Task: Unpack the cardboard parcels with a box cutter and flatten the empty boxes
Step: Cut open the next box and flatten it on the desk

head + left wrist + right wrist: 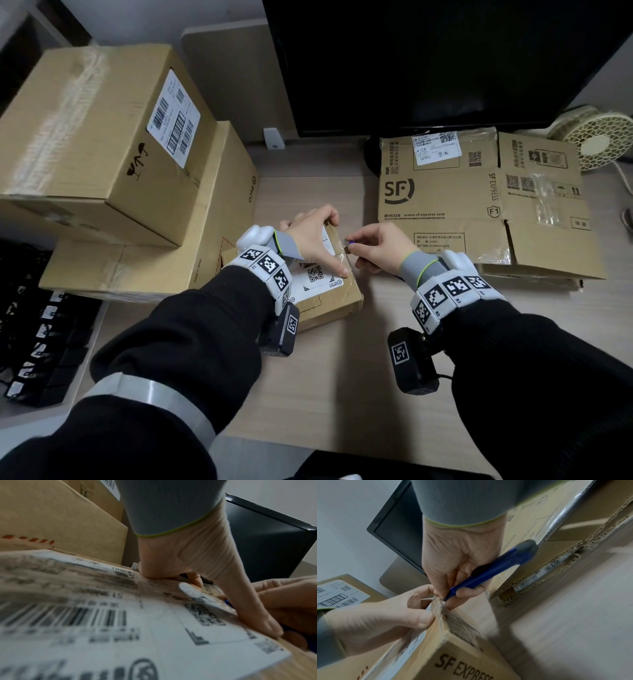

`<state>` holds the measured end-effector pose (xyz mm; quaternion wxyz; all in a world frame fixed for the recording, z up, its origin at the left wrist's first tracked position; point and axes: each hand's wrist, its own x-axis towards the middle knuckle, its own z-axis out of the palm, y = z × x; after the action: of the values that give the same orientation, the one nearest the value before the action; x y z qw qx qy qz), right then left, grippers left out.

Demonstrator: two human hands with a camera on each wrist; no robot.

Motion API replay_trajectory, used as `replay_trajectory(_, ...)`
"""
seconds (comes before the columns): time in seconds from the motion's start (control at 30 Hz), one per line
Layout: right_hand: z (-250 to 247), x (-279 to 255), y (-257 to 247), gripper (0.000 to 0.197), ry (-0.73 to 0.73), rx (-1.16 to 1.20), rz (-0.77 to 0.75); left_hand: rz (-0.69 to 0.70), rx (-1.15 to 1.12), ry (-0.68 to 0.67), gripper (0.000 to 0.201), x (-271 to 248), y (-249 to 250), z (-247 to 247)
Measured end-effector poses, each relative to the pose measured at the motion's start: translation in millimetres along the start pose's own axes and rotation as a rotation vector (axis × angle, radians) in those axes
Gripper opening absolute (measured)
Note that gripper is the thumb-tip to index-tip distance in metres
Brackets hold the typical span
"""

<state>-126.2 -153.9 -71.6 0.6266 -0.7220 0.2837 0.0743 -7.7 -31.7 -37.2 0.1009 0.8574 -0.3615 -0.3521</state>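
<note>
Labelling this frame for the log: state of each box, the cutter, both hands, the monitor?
Small parcel: closed, taped, cutter at its taped far edge.
Box cutter: gripped, tip on the tape.
Left hand: holds the parcel's edge.
Right hand: grips the cutter.
Stacked boxes: two, sealed.
Flattened box: lies flat.
Monitor: dark.

I'm at an office desk (308, 394): a dark monitor (428, 61) stands along its far edge, a small desk fan (597, 140) at the far right corner, shipping cartons (102, 137) stacked left.
</note>
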Motion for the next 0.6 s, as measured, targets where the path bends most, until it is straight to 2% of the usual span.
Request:
replay_trajectory(0.23, -1.3, -5.1, 2.6, 0.01, 0.003, -0.073, -0.014, 0.018, 0.004, 0.011, 0.076, -0.3, 1.7, -0.8)
replay_trajectory(0.47, 2.1, -10.4, 10.4, 0.014, 0.025, -0.047, -0.014, 0.006, 0.021, 0.002, 0.08, -0.1, 3.2, -0.9)
replay_trajectory(0.6, 2.4, -16.4, 8.7, 0.013, 0.02, -0.028, -0.003, -0.005, 0.027, 0.005, 0.076, -0.3, 4.2, -1.3)
